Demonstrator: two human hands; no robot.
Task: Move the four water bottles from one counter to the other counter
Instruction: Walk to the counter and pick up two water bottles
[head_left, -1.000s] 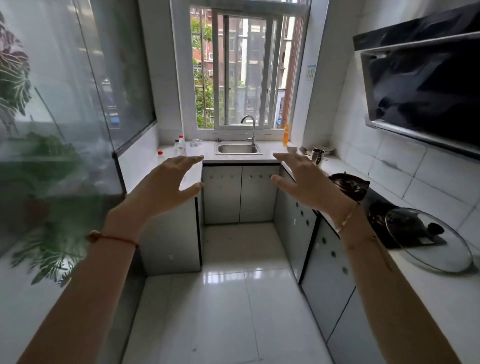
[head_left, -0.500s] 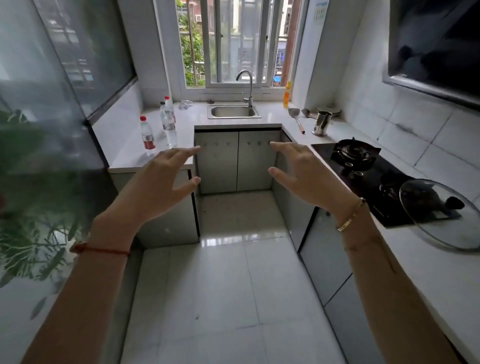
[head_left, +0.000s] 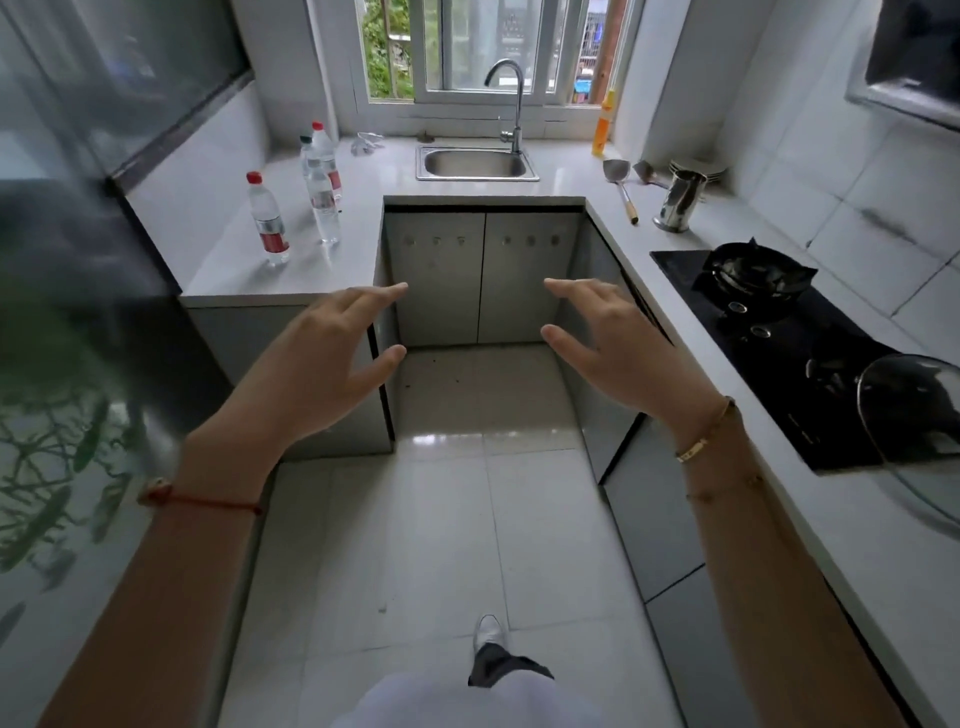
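both arms stretched forward over the floor (head_left: 415, 519), left hand (head_left: 317, 364) and right hand (head_left: 618, 348) empty, fingers spread.

Single head-worn wide-angle view, looking forward and steeply down the kitchen aisle toward the sink (head_left: 477, 162) under the window, with both forearms close in the foreground, counters along either edge, and the far counter well off.

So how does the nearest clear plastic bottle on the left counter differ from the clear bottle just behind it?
The nearest clear plastic bottle has a red cap and a red-and-silver label; it stands alone, closer to the wall. The clear bottle behind it shows a paler label, its cap colour is unclear, and it overlaps another bottle. Both stand upright on the left counter, untouched.
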